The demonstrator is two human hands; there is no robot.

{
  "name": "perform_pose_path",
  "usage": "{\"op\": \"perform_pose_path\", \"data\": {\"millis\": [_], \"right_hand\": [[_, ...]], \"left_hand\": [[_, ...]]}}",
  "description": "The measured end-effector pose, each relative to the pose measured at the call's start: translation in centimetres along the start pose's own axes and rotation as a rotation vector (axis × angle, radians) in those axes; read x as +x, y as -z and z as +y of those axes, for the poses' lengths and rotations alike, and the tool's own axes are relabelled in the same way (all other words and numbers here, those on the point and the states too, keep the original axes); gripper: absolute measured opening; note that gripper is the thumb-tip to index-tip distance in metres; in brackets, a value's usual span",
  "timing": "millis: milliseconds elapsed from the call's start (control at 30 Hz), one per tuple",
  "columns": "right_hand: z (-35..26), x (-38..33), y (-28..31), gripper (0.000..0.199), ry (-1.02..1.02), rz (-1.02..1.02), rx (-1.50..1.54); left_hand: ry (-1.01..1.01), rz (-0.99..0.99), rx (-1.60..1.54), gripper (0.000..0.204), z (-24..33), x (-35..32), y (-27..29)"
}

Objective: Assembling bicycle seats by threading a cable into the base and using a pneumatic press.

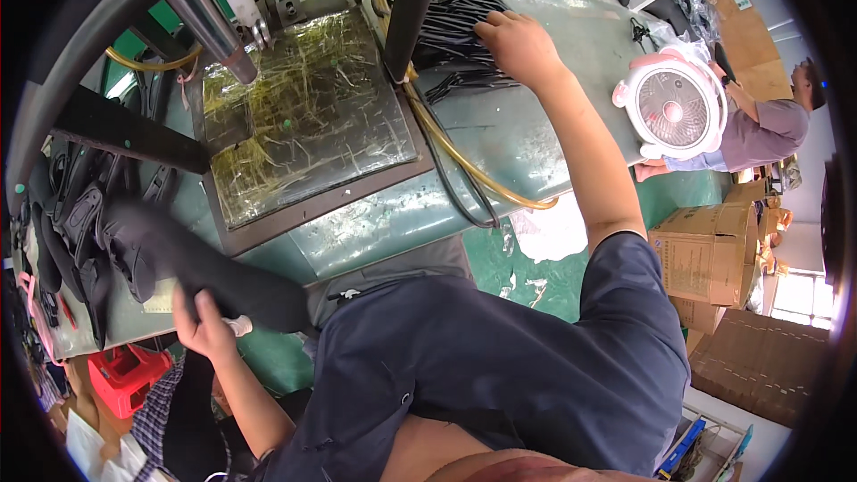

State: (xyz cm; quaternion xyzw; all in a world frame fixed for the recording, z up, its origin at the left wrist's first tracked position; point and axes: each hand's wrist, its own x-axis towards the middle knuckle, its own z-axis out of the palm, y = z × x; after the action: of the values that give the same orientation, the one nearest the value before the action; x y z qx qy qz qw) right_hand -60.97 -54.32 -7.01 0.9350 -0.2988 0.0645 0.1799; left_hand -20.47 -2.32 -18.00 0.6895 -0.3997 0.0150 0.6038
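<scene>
My left hand is low at the left, gripping a long black fabric piece that is blurred with motion, near a pile of similar black pieces on the left of the bench. My right hand reaches far across the green machine table. It lies knuckles up on a stack of black pieces, fingers curled over the top one. Between both hands lies the scratched, shiny press plate, with nothing on it.
Metal cylinders and a dark post stand over the plate. A yellow hose runs along its right side. A pink-and-white fan sits at the table's right end, with another person behind it. Cardboard boxes stand right, a red crate lower left.
</scene>
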Motion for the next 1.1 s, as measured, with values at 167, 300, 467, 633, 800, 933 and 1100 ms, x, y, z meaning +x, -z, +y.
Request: {"op": "perform_pose_path", "data": {"millis": [167,300,467,633,800,933,1100], "right_hand": [[1.3,-1.5,3.8,0.012,-0.082,0.239,-0.032],[-1.0,-9.0,6.2,0.022,-0.609,0.178,0.881],[-4.3,-19.8,2.5,0.026,-0.902,-0.102,1.335],[-8.0,-17.2,2.1,0.058,-0.588,0.058,0.61],[-10.8,-13.8,-1.7,0.082,-0.403,0.224,0.39],[-10.2,-14.6,1.2,0.062,-0.546,0.167,0.458],[-13.7,-14.1,5.0,0.065,-0.519,0.314,1.052]], "left_hand": [[-0.522,-0.671,0.242,0.031,9.9,10.1,-10.5],[-0.584,-0.692,0.314,0.034,10.1,12.1,-13.4],[-0.382,-0.409,0.377,0.046,9.2,9.7,-13.3],[-0.022,-0.346,0.196,0.044,7.8,7.7,-13.6],[-0.226,-0.407,0.188,0.041,8.6,8.7,-15.0],[-0.201,-0.381,0.107,0.04,7.5,7.6,-15.0],[-0.075,-0.29,-0.085,0.032,4.7,5.8,-15.9]]}}
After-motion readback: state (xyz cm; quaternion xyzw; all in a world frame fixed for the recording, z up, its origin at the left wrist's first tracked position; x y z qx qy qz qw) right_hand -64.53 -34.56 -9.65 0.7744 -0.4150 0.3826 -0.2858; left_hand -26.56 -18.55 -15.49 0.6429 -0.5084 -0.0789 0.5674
